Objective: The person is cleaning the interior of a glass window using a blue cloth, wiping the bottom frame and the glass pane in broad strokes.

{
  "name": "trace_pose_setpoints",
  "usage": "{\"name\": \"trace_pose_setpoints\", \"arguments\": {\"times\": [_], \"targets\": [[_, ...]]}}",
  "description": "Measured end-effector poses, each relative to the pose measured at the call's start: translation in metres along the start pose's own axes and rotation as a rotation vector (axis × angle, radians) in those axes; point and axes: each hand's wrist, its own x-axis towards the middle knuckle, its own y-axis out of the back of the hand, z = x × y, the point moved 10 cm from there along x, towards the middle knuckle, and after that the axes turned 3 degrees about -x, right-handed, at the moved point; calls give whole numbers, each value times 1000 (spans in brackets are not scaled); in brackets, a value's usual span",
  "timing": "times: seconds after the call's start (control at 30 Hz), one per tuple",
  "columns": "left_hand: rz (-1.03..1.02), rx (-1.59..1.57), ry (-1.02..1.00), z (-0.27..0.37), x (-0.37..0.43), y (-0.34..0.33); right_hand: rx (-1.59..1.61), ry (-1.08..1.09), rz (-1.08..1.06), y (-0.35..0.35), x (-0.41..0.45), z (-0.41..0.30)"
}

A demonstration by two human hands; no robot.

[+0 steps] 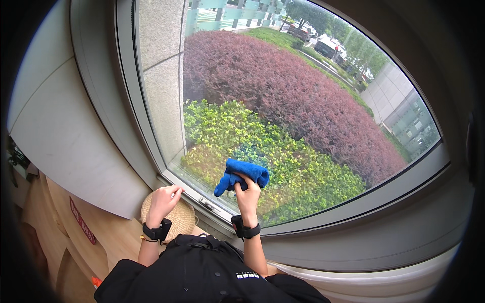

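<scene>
My right hand point(248, 193) grips a bunched blue cloth point(246, 172), likely microfibre, with the thumb and fingers on its near side. The cloth is at the lower part of the window pane point(280, 151), where a faint blue reflection shows just above it. My left hand point(165, 200) is by the lower left corner of the window frame point(189, 193), its fingers curled in. A small whitish spot shows between those fingers; whether it is a held thing is unclear. Both wrists wear black straps with small boxes.
A latch point(207, 203) sits on the bottom frame rail. Below my left hand is a round woven straw seat or basket point(182, 221). A pale wall panel point(75, 132) stands at left, above a wood-look floor point(117, 242) with a red strip point(81, 221) bearing writing. White fabric point(352, 282) lies lower right.
</scene>
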Motion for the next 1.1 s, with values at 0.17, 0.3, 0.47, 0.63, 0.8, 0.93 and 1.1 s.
{"name": "trace_pose_setpoints", "arguments": {"times": [0.17, 0.3, 0.47, 0.63, 0.8, 0.93, 1.1], "targets": [[3, 13, 3, -12, -3, -2, 119, 95, 286, 68, 8, -73], [-28, 17, 16, -4, -1, 1, 138, 232, 438, 84, 13, -85], [-17, 6, -11, 1, 3, -4, -174, 285, 207, 11, 5, -18], [-10, -7, -19, -1, 0, -3, -7, 50, -86, -7, 7, -1], [-13, 17, 25, -11, -9, 0, 96, 144, 419, 77, 6, -57], [-24, -6, 22, -9, -11, 2, 166, 210, 629, 91, 3, -35], [5, -16, 6, -10, -9, 3, -132, 184, 151, -4, -10, 24]]}}
